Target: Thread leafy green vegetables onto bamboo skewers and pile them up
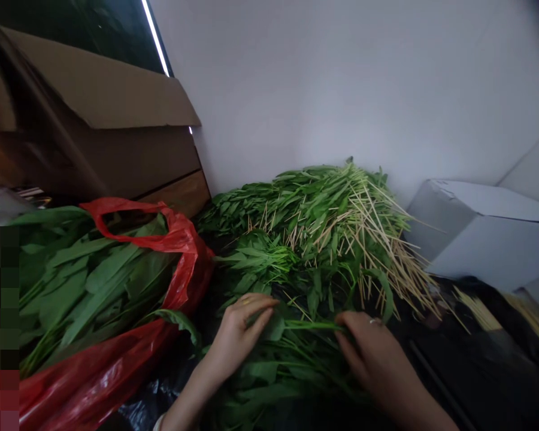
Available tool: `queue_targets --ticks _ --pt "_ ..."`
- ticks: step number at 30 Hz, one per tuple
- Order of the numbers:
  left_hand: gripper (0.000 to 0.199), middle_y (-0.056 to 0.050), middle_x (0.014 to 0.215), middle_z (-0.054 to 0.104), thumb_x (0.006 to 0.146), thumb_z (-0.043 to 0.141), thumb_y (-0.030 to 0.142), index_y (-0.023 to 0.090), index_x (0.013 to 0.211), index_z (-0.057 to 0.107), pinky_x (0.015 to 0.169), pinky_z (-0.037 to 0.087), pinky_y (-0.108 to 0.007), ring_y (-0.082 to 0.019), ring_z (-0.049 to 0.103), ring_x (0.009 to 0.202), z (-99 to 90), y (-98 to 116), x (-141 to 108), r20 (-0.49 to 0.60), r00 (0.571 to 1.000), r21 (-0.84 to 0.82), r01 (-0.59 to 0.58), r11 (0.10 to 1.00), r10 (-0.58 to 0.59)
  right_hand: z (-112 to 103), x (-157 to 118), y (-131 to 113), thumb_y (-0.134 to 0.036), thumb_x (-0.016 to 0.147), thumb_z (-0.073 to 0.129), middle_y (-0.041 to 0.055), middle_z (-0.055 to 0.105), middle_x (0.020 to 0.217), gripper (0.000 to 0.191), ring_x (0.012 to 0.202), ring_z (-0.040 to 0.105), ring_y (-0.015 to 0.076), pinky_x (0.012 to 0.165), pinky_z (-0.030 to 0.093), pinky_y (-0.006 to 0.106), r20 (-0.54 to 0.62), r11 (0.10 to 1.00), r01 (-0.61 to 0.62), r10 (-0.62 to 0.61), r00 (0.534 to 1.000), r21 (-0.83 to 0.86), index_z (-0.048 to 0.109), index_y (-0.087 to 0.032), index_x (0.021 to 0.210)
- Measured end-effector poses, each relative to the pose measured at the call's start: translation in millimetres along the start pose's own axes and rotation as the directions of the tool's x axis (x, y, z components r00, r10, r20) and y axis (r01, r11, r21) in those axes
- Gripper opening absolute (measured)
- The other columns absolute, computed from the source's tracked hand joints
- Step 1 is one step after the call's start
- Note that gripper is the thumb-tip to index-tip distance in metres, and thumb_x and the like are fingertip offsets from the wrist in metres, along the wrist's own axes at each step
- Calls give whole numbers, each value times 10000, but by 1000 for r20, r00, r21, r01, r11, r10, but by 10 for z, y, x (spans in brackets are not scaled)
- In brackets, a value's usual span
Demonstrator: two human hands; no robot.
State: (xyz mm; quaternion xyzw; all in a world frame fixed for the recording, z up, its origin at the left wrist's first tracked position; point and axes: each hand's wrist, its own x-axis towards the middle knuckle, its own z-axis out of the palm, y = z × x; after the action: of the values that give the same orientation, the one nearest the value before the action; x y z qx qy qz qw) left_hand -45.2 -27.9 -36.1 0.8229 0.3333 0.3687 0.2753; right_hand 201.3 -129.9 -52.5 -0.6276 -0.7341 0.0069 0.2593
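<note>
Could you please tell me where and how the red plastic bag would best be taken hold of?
I would grip the red plastic bag by its loop handle, coming from above. The loop lies spread over the leaves, with an opening that looks wide enough for fingers, while the bag's side looks thin and slippery.

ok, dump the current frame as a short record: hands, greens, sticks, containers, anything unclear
left_hand: left hand, fingers at leafy end of green stalk; grip unclear
right_hand: right hand, fingers closed on the stalk's other end
under_hands: loose leafy greens
pile: leafy heap against white wall, pale thin sticks jutting mostly at its right
bag: red plastic bag, open, leaves inside
boxes: cardboard box behind bag; white box right of heap
unclear: stick count
</note>
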Motion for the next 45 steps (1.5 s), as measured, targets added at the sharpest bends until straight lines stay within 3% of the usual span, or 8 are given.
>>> queue_targets --ticks 4,14,20,24,28,36,40,45 --pt "233 -58 1026 700 886 561 203 234 1090 668 892 482 -335 -196 608 1019 -146 15 64 -188 977 72 -83 994 96 -244 274 -62 -223 928 492 27 610 891 80 830 559 187 779 388 357 -246 991 125 -111 963 43 551 -229 981" --pt "271 -43 962 722 917 512 297 211 1114 678 799 486 -269 -176 645 886 -160 285 338 165 983 -186 105 977 -74 -503 896 -190 -160 867 584 30 655 932 146 981 576 209 896 407 401 -513 949 315 -278 812 -16 621 -223 994" --pt "193 -37 856 677 872 580 274 193 961 731 748 451 -252 -164 606 811 -177 295 424 -181 976 -181 86 980 -119 -450 1036 -296 -283 832 627 80 579 1164 265 1113 518 264 970 389 462 -671 968 154 20 741 199 623 -238 1093" --pt "215 -29 839 599 872 582 274 229 1028 722 743 422 -251 -153 551 808 -168 308 437 -322 942 -131 51 990 -91 -289 1095 -330 -409 823 632 58 584 1173 446 984 587 212 797 502 365 -293 526 36 415 862 850 510 -290 1236" --pt "210 -7 737 496 878 557 257 211 970 740 669 383 -236 -138 474 727 -123 267 450 -374 917 -151 85 985 -136 -179 1222 -398 -455 790 675 60 572 1242 573 1040 578 214 746 504 325 60 -21 -56 434 899 998 443 -315 1294" --pt "256 -20 758 630 875 546 311 146 912 737 706 447 -240 -151 560 746 -124 298 425 199 964 -405 245 881 -176 -212 1321 -507 -399 829 655 41 689 900 228 789 599 142 624 458 239 85 174 -100 87 993 980 688 -226 974" --pt "406 -28 963 707 742 705 288 183 1132 667 896 463 -307 -212 621 936 -298 271 348 215 944 -364 316 876 -251 -230 1382 -263 -391 816 669 23 693 897 199 805 629 139 731 500 255 51 34 -63 270 961 997 689 -236 939" --pt "473 -75 1136 687 712 736 343 178 1150 662 975 435 -366 -261 608 1059 -466 194 285 162 943 -240 325 915 -292 -228 1405 -90 -372 821 652 39 693 1005 287 873 658 175 829 519 338 130 -97 -115 163 978 989 653 -249 1080"
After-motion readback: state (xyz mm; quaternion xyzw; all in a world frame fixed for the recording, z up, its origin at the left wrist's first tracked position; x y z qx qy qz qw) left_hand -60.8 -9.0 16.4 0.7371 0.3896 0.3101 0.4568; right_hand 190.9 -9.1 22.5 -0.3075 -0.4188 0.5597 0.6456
